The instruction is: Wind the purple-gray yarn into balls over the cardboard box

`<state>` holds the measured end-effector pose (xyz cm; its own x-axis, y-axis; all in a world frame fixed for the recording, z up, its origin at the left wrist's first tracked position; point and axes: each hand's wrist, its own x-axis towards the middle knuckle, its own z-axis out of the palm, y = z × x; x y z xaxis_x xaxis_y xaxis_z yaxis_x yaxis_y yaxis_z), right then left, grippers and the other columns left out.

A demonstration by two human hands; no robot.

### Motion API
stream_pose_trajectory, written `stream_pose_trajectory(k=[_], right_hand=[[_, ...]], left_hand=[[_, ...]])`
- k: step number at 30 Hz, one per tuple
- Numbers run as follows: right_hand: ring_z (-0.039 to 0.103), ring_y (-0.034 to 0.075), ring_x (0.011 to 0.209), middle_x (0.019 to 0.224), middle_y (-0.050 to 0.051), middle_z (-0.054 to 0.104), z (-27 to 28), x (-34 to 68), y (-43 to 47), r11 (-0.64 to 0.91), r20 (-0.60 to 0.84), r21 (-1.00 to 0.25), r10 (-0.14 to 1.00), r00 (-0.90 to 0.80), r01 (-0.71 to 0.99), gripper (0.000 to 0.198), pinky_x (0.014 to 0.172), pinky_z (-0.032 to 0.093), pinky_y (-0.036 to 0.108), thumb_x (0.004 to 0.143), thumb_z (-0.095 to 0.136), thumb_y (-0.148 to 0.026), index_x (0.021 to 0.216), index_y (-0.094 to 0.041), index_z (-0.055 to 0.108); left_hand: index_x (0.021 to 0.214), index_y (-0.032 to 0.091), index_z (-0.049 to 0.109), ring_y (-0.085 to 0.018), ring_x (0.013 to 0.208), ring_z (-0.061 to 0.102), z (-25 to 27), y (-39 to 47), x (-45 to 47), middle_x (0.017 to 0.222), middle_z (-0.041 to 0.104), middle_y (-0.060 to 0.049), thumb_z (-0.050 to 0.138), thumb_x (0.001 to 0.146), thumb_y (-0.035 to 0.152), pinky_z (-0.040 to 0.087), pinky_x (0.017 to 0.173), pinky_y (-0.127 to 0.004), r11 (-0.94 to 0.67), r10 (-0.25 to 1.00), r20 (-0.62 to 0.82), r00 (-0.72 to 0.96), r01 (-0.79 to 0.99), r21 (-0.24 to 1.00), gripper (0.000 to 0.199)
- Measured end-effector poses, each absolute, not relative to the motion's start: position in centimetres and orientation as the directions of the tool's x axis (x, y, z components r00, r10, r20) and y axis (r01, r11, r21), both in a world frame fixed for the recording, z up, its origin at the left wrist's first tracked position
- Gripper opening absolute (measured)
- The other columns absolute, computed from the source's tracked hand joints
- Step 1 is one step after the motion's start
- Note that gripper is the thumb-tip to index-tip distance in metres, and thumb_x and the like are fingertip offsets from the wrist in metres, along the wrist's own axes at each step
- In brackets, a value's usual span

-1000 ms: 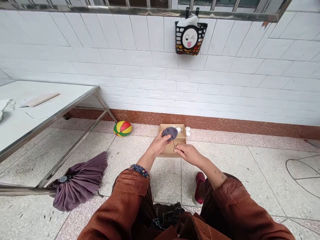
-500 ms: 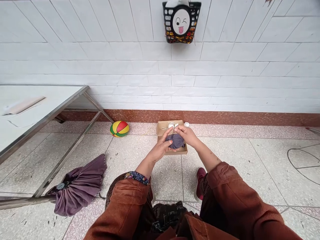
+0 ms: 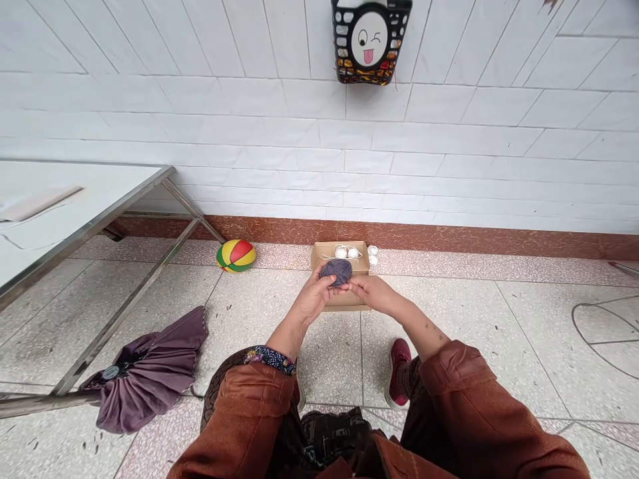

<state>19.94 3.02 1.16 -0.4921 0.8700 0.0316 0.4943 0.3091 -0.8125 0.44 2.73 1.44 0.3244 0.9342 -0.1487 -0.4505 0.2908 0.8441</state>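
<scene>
A ball of grey-purple yarn (image 3: pixel 337 272) rests in my left hand (image 3: pixel 314 293), whose fingers are closed around its underside with the thumb on the near face. My right hand (image 3: pixel 372 291) is pinched at the ball's lower right, its fingertips meeting those of my left hand. It appears to grip the yarn's strand, too thin to make out clearly. Beneath both hands an open cardboard box (image 3: pixel 344 303) stands on the floor. White balls (image 3: pixel 347 253) with loose white string lie in its far part; my hands hide some of the inside.
More small white balls (image 3: pixel 373 255) lie right of the box. A colourful ball (image 3: pixel 236 256) sits by the wall, left, near a metal-framed table (image 3: pixel 164 174). A folded purple umbrella (image 3: pixel 154 372) lies on the floor. A black basket (image 3: pixel 372 43) hangs above; a wire frame (image 3: pixel 606 322) is at right.
The yarn ball has moved slightly left and away from me. My right hand has come down from above the ball to its lower right side, uncovering the white balls in the box.
</scene>
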Motion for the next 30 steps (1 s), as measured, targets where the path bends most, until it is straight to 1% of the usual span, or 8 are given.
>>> stream_pose_trajectory(k=[6, 10, 13, 15, 18, 22, 26, 30], right_hand=[[0.054, 0.013, 0.068, 0.076, 0.0, 0.061, 5.1, 20.5, 1.6, 0.352, 0.164, -0.908, 0.796, -0.583, 0.226, 0.03, 0.066, 0.043, 0.026, 0.101, 0.052, -0.043, 0.095, -0.019, 0.068], [0.055, 0.015, 0.074, 0.083, 0.002, 0.064, 4.9, 20.7, 3.3, 0.362, 0.255, -0.913, 0.866, -0.43, 0.189, 0.028, 0.069, 0.043, 0.027, 0.096, 0.06, -0.045, 0.09, -0.02, 0.07], [0.053, 0.014, 0.071, 0.077, 0.0, 0.061, 3.4, 20.7, 4.7, 0.342, 0.243, -0.903, 0.905, -0.348, 0.259, 0.023, 0.069, 0.042, 0.027, 0.092, 0.064, -0.039, 0.082, -0.019, 0.068], [0.051, 0.014, 0.068, 0.073, -0.001, 0.059, 2.3, 20.5, 5.1, 0.287, 0.19, -0.907, 0.932, -0.308, 0.308, 0.022, 0.067, 0.041, 0.027, 0.092, 0.062, -0.034, 0.078, -0.018, 0.066], [0.053, 0.015, 0.068, 0.072, -0.001, 0.061, 1.0, 20.1, 5.0, 0.23, 0.105, -0.88, 0.948, -0.302, 0.415, 0.018, 0.067, 0.04, 0.026, 0.093, 0.057, -0.024, 0.079, -0.018, 0.066], [0.053, 0.014, 0.068, 0.075, 0.0, 0.063, 1.1, 19.7, 3.9, 0.286, 0.073, -0.839, 0.902, -0.425, 0.463, 0.018, 0.066, 0.039, 0.025, 0.095, 0.053, -0.02, 0.089, -0.017, 0.069], [0.05, 0.012, 0.066, 0.074, -0.002, 0.062, 2.8, 20.1, 2.4, 0.369, 0.11, -0.863, 0.804, -0.585, 0.344, 0.025, 0.064, 0.039, 0.024, 0.099, 0.055, -0.037, 0.09, -0.018, 0.069], [0.057, 0.014, 0.075, 0.085, 0.002, 0.066, 4.1, 21.0, 2.2, 0.359, 0.197, -0.91, 0.816, -0.543, 0.209, 0.025, 0.071, 0.045, 0.027, 0.098, 0.057, -0.04, 0.095, -0.019, 0.07]], left_hand=[[0.124, 0.019, 0.055, -0.011, 0.061, 0.062, 1.1, 2.7, 0.0, 0.093, 0.068, -0.003, 0.072, 0.08, 0.036, 0.051, 0.062, -0.027, 0.228, 0.955, -0.18, 0.236, -0.195, 0.954, 0.05], [0.139, 0.026, 0.05, -0.018, 0.083, 0.066, 1.4, 1.8, 0.1, 0.113, 0.065, -0.006, 0.076, 0.078, 0.033, 0.055, 0.069, -0.03, 0.197, 0.914, -0.16, 0.373, -0.064, 0.978, 0.067], [0.144, 0.03, 0.048, -0.023, 0.099, 0.063, 1.7, 1.0, 0.2, 0.119, 0.063, -0.008, 0.075, 0.081, 0.035, 0.056, 0.072, -0.031, 0.22, 0.847, -0.121, 0.518, -0.134, 0.966, 0.07], [0.144, 0.031, 0.049, -0.022, 0.098, 0.064, 1.9, 0.7, 0.4, 0.125, 0.062, -0.008, 0.074, 0.082, 0.037, 0.055, 0.072, -0.031, 0.266, 0.834, -0.098, 0.543, -0.241, 0.933, 0.067], [0.138, 0.028, 0.054, -0.019, 0.087, 0.066, 2.0, 1.0, 0.6, 0.128, 0.062, -0.009, 0.076, 0.079, 0.038, 0.054, 0.072, -0.031, 0.307, 0.865, -0.08, 0.495, -0.397, 0.865, 0.064], [0.125, 0.019, 0.06, -0.016, 0.078, 0.064, 1.6, 2.2, 0.5, 0.112, 0.068, -0.009, 0.076, 0.075, 0.037, 0.05, 0.07, -0.028, 0.281, 0.936, -0.133, 0.325, -0.467, 0.838, 0.055], [0.12, 0.019, 0.06, -0.017, 0.082, 0.062, 0.8, 2.9, 0.3, 0.106, 0.066, -0.007, 0.071, 0.076, 0.037, 0.048, 0.069, -0.028, 0.263, 0.957, -0.207, 0.204, -0.306, 0.915, 0.049], [0.133, 0.021, 0.055, -0.024, 0.101, 0.061, 0.4, 2.4, 0.5, 0.119, 0.063, -0.009, 0.075, 0.072, 0.032, 0.048, 0.084, -0.035, 0.157, 0.957, -0.157, 0.245, 0.02, 0.987, 0.065]])
